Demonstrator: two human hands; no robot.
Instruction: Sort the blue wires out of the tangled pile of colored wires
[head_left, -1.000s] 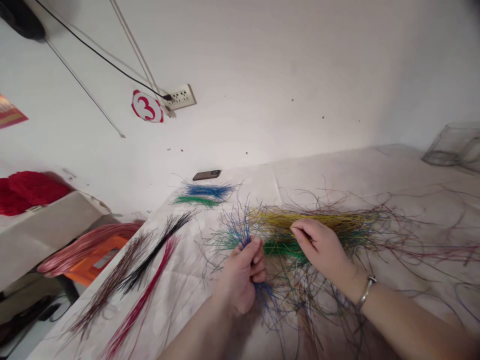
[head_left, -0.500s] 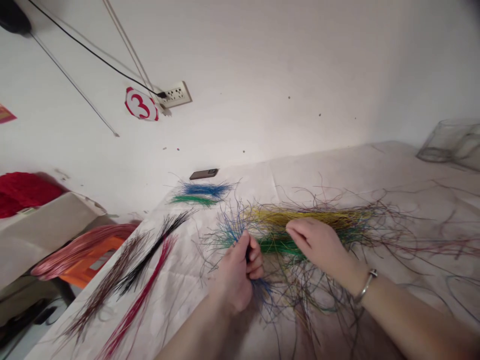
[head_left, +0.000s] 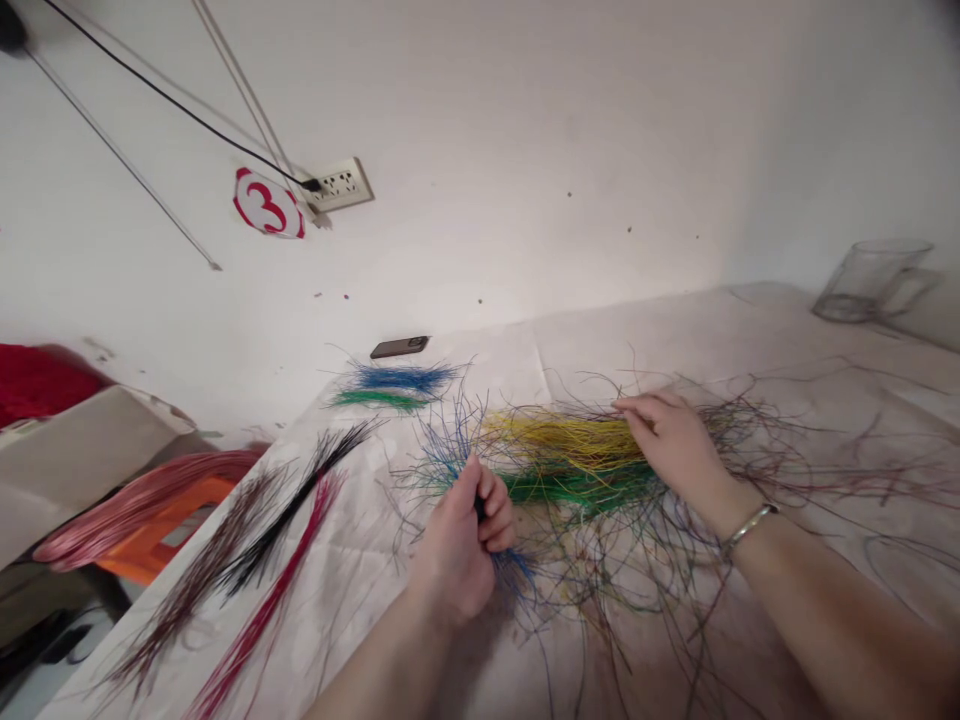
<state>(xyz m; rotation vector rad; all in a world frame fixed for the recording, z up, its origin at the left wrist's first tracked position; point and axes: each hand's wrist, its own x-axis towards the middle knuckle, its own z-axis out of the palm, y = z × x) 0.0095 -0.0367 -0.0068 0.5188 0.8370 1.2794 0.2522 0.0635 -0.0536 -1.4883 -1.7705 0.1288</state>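
Note:
My left hand [head_left: 469, 535] is closed around a bundle of blue wires [head_left: 517, 575], whose thin ends fan out above and below the fist. Over the far edge of the loose yellow wires [head_left: 570, 437], my right hand [head_left: 667, 432] has thumb and forefinger pinched together. Whatever lies between those fingertips is too fine to make out. Green wires [head_left: 559, 485] lie just below the yellow ones, between the two hands. A tangle of mixed dark wires [head_left: 637, 570] spreads nearer to me.
Sorted blue [head_left: 405, 378] and green bundles [head_left: 379, 399] lie at the back near a phone [head_left: 400, 347]. Brown [head_left: 199, 575], black [head_left: 296, 510] and red bundles [head_left: 274, 610] lie at left. A glass mug [head_left: 862, 280] stands back right. Beside the table is an orange stool [head_left: 161, 530] with coiled wire.
My right hand has moved away and to the right, from over the yellow and green wires to the yellow pile's far edge. My left hand keeps its hold on the blue wires.

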